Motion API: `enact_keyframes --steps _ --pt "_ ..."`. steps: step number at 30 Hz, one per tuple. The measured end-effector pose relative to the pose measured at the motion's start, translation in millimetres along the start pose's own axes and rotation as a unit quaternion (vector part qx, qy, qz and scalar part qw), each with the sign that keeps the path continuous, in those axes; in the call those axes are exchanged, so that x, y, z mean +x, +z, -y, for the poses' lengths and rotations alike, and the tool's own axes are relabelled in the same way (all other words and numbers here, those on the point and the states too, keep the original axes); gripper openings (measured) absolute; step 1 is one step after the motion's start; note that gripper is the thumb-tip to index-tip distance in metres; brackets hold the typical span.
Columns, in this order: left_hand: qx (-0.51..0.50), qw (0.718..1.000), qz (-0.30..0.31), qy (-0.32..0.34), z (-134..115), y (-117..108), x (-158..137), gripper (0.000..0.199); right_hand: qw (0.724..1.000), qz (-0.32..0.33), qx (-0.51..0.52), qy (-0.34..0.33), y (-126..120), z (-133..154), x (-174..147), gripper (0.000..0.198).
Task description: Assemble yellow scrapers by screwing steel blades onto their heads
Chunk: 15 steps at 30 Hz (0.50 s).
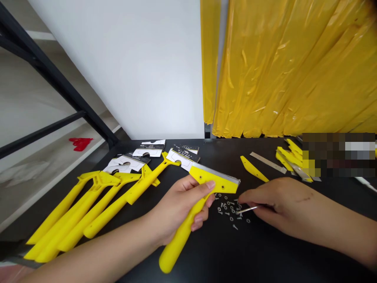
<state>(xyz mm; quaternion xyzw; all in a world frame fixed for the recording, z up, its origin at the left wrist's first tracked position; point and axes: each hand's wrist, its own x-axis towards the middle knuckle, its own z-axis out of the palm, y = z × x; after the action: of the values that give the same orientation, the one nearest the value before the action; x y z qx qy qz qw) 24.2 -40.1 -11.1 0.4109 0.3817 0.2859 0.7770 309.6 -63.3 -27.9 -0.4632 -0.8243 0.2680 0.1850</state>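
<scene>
The yellow scraper [188,218] was in the left hand [182,196], raised above the black table [200,251] with its handle slanting down toward the wearer; the fingers were wrapped around its neck and the thumb pressed on the head, where 2 small holes showed below the grey metal edge [218,172]. The right hand [282,204] was clamped on a thin metal shaft [249,209], its rear hidden in the grip and its tip pointing down among scattered nuts [231,219] and screws [235,226]; whether it touched any of them could not be told. Beyond the right hand lay 1 loose yellow plate [253,169], 1 flat metal strip [268,162] just beside it, and farther right a pile of yellow pieces [284,159], partly covered by a pixelated patch. To the left, several yellow handles [108,212] lay side by side, their forked heads pointing away, with black-and-white cards [149,151] near them. Behind the table stood a white panel [132,67], with yellow plastic sheeting [294,70] at its right; at far left, a black frame [55,84] crossed in front of a shelf bearing a red item [80,144].
</scene>
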Motion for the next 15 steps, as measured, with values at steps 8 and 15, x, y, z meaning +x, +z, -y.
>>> enact_keyframes --steps 8,15 --pt "0.005 1.000 -0.004 0.004 0 -1 -1 0.039 0.999 -0.017 -0.017 -0.022 5 -10 -2 0.031" --pt "0.005 1.000 -0.004 0.002 0 0 -1 0.039 0.997 0.045 -0.053 0.028 -1 -17 5 0.024"
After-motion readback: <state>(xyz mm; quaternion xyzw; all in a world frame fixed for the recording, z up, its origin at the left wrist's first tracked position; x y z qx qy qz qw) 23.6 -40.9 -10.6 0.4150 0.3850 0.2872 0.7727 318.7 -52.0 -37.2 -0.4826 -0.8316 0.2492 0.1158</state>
